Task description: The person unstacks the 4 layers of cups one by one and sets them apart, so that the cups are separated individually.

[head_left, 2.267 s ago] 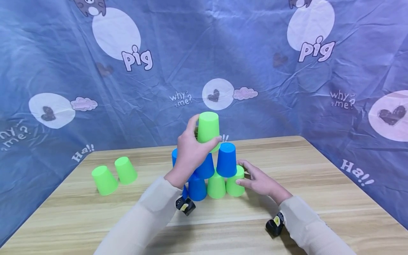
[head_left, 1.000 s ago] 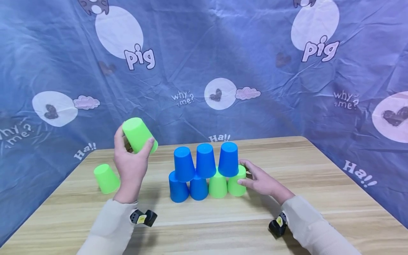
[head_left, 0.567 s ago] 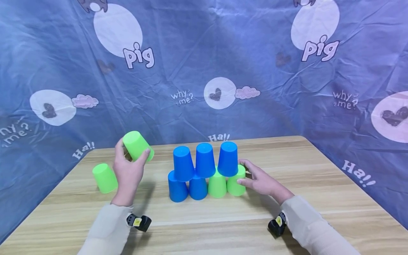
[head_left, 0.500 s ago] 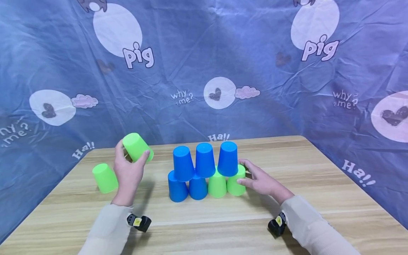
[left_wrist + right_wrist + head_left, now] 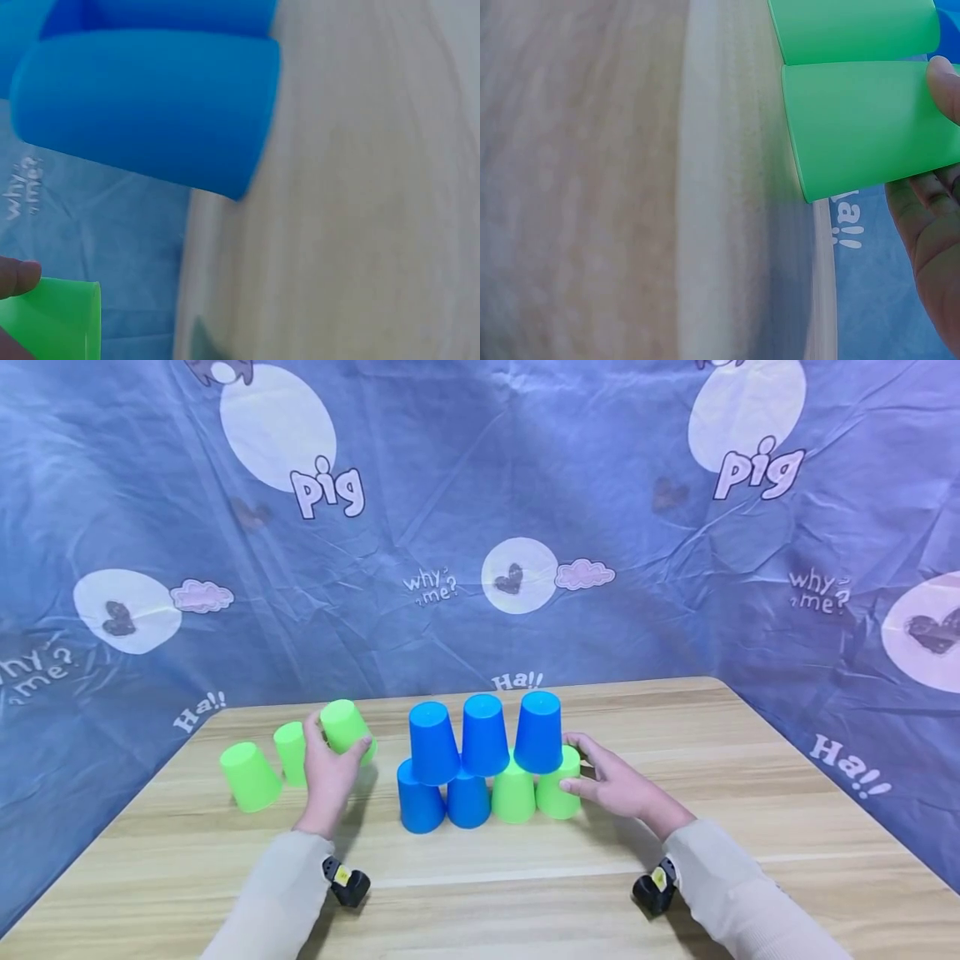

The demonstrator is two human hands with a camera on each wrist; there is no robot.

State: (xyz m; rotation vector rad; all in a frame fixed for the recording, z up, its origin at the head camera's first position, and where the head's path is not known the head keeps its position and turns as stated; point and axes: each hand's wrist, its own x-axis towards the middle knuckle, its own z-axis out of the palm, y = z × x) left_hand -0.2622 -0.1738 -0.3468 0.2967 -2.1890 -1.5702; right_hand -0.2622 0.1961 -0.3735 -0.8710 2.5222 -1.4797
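Note:
At the back left of the table, my left hand (image 5: 330, 777) grips an upside-down green cup (image 5: 342, 727), tilted, just left of the stacked cups. Its thumb (image 5: 28, 276) lies on that cup in the left wrist view. My right hand (image 5: 611, 781) holds the end green cup (image 5: 557, 797) of the bottom row, thumb in front and fingers behind. Beside that one stands another green cup (image 5: 513, 797), then two blue cups (image 5: 422, 802). Three more blue cups (image 5: 483, 735) rest on top as a second row, all upside down.
Two green cups stand upside down at the left, one farther out (image 5: 250, 777) and one partly behind my left hand (image 5: 290, 752). A blue printed cloth (image 5: 420, 652) hangs along the back and sides of the wooden table (image 5: 525, 893).
My left hand has carried the green cup from above the stack off to the left, then lowered it and shifted slightly right. My right hand stays at the end green cup.

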